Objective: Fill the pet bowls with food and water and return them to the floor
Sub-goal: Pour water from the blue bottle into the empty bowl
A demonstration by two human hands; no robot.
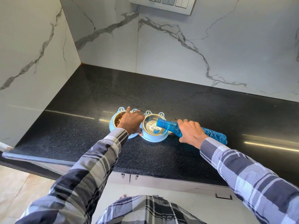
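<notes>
Head view: right hand has its fingers clamped round the blue bottle. Bottle's long axis slants from right of the water bowl up to its mouth over that bowl, some water already in. Left hand spans the food bowl, touching the water bowl's left side, fingers over the far rim, thumb at the near edge, holding. Both bowls sit on the surface. Next likely: tip further, keep the mouth over the bowl.

- A black speckled countertop fills the middle of the frame.
- A white marble wall with grey veins spans the top.
- A switch panel sits at the top edge.
- Pale cabinet fronts show lower centre.
</notes>
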